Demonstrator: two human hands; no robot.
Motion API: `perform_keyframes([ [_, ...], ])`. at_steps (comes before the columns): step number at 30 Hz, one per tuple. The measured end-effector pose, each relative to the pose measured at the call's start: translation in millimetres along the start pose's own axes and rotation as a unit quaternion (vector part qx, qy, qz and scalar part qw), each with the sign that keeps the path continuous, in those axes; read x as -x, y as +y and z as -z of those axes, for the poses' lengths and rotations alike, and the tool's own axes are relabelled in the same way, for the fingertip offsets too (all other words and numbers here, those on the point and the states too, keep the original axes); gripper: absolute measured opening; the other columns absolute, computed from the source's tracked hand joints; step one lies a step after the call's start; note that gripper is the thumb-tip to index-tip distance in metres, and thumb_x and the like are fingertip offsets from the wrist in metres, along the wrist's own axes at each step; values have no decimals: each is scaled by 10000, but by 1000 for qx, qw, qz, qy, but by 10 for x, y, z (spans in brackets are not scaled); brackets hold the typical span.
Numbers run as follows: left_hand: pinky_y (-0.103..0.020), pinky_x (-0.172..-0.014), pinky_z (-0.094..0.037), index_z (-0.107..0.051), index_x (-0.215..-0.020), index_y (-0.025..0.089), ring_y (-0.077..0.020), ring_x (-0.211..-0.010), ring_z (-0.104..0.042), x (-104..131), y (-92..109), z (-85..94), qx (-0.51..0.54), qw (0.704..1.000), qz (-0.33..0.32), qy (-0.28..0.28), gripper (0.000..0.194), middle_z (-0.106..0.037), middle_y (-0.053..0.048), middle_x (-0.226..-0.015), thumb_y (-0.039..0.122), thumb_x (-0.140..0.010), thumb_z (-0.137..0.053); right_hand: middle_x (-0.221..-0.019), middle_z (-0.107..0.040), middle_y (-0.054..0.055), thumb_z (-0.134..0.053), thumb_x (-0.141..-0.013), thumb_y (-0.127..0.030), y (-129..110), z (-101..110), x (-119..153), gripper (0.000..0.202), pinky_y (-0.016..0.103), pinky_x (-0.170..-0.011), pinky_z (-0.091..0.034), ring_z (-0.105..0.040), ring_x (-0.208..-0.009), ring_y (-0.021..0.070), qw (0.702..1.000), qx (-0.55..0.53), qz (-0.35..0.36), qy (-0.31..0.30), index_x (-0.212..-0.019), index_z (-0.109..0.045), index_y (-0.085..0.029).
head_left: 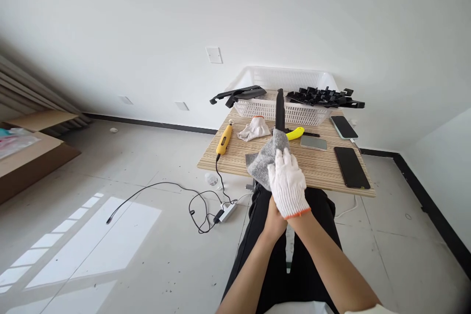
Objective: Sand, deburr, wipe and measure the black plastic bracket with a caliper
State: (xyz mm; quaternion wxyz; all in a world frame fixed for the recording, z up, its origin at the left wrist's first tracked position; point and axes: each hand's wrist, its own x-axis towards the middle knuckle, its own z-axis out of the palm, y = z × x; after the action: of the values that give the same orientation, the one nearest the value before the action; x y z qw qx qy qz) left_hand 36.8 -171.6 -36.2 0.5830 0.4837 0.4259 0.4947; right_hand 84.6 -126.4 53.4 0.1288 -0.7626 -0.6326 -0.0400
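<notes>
My right hand (289, 181) wears a white knit glove with an orange cuff and presses a grey cloth (265, 159) round a long black plastic part (280, 110). The part stands up out of the cloth, its far end over the front of the white basket. My bare left hand (274, 218) is below the glove; its fingers are hidden behind the right hand and cloth, so its grip cannot be made out. Just beyond the cloth lies a yellow-handled tool (295, 133). An empty white glove (254, 128) rests on the wooden table (235, 162), left of the black part.
A white basket (298, 114) holds black plastic parts (316, 96) at the table's back. A yellow corded tool (224, 140) lies left. Phones (351, 167) lie right, beside a grey flat object (313, 143). Cables and a power strip (227, 213) are on the floor.
</notes>
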Motion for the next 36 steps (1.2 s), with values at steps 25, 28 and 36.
perform_keyframes([
  [25,-239,-549,-444,-503,-845,197,-93,-534,-483,-75,90,-107,82,996,40,-22,312,-516,48,-629,485,-917,-601,-1601,-345,221,-332,-926,-111,-161,-41,-1010,629,414,-749,-593,-505,-1253,336,999,44,22,15,-1552,-365,-64],
  [28,-252,-567,-463,-542,-905,190,-107,-547,-518,-58,52,-85,78,996,51,-15,296,-554,33,-647,478,-904,-611,-1607,-348,202,-318,-919,-99,-125,-67,-877,642,400,-743,-594,-492,-1283,331,998,51,32,9,-1559,-355,-71],
  [36,-480,-1026,-495,-656,-1021,183,-349,-1186,-626,-20,-153,22,13,998,30,48,354,-693,-138,-1158,333,-713,-743,-1594,-398,129,-287,-952,-58,-11,-131,23,636,353,-726,-562,-569,-1220,266,999,26,44,7,-1566,-371,-201],
])
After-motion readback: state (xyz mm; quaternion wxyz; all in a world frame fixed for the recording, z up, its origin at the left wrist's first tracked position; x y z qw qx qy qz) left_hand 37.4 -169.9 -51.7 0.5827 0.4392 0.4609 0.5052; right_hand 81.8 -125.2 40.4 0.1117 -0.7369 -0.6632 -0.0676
